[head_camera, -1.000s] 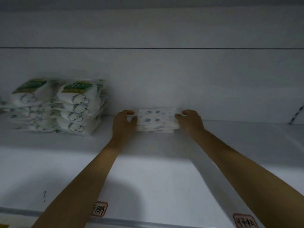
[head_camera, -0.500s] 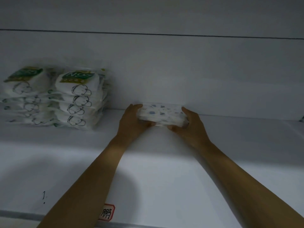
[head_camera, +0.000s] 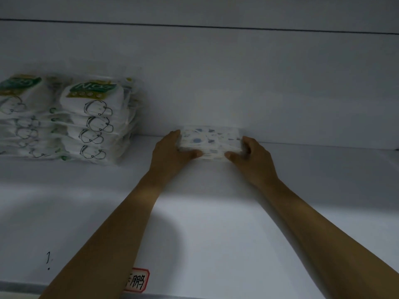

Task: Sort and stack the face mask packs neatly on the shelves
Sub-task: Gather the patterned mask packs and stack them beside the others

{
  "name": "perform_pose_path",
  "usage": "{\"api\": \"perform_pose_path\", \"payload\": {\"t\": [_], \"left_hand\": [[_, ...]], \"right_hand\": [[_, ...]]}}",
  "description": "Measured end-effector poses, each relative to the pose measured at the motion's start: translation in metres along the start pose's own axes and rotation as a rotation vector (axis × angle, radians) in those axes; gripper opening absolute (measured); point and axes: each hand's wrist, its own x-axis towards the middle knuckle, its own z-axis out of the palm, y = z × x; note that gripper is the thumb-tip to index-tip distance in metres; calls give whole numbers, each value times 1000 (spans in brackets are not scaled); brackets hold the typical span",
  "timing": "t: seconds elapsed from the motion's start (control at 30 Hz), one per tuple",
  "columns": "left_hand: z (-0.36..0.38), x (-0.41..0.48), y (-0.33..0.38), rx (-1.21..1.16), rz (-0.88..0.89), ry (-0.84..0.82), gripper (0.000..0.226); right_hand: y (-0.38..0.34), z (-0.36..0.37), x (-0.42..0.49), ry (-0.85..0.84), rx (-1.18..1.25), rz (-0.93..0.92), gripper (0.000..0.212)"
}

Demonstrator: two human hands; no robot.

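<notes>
White shelf (head_camera: 216, 223), dim light. Our left hand (head_camera: 170, 154) and right hand (head_camera: 252, 156) grasp blue-patterned mask packs (head_camera: 210, 140) between fingers; green-labelled packs (head_camera: 90, 119) left.

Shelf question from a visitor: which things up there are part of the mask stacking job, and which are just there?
Part of the job:
- patterned mask packs, held at both ends by the left hand and right hand
- green-labelled mask stacks
- shelf they sit on

Just there:
- red-bordered label on the shelf's front edge
- small pen mark

left hand (head_camera: 170, 154) + right hand (head_camera: 253, 156) grip patterned mask packs (head_camera: 210, 141) | white shelf (head_camera: 216, 212) | green-label pack stacks (head_camera: 95, 119) left, blurry
</notes>
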Motion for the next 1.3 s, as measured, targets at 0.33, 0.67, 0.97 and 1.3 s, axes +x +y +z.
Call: {"api": "perform_pose_path", "payload": {"t": [0.33,0.67,0.97,1.3], "left_hand": [[-3,-2,6,-7,-31,32,101],[17,-35,57,251,411,106,67],[129,-124,228,292,676,-278,66],[297,-291,395,235,996,-496,66]], "right_hand": [[-2,-4,-3,-39,36,-5,58],[1,-42,-38,-112,153,104,92],[92,-247,-138,108,-76,11,57],[233,-449,-312,283,-465,186,62]]}}
